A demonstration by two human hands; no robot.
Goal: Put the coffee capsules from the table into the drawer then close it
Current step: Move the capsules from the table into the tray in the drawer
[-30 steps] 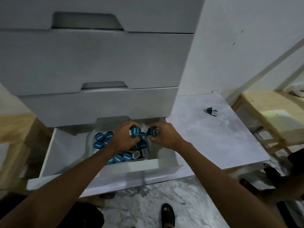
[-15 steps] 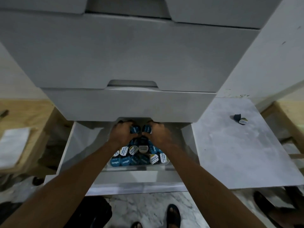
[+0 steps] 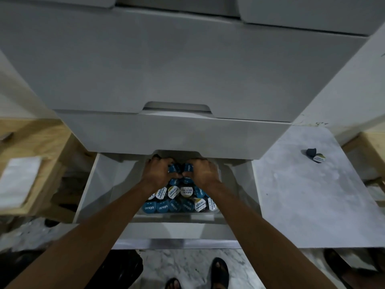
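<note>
The bottom drawer (image 3: 100, 184) of the white cabinet is pulled open. Inside it lies a pile of coffee capsules (image 3: 179, 202) with blue and white lids. Both my hands reach into the back of the drawer, above the pile. My left hand (image 3: 157, 174) is closed on blue capsules, and my right hand (image 3: 201, 173) is closed on blue capsules too, thumbs nearly touching. Two more capsules (image 3: 315, 156) lie on the marble table (image 3: 302, 205) to the right, a dark one and a white-lidded one.
Closed white drawers (image 3: 166, 69) tower above the open one. A wooden bench with a white sheet (image 3: 18, 180) stands at the left and another wooden piece (image 3: 373, 147) at the right. My sandalled feet (image 3: 218, 272) stand on marble floor below the drawer front.
The camera has swung left and closer to the cabinet. My hands have moved deeper into the drawer with the capsules still in them.
</note>
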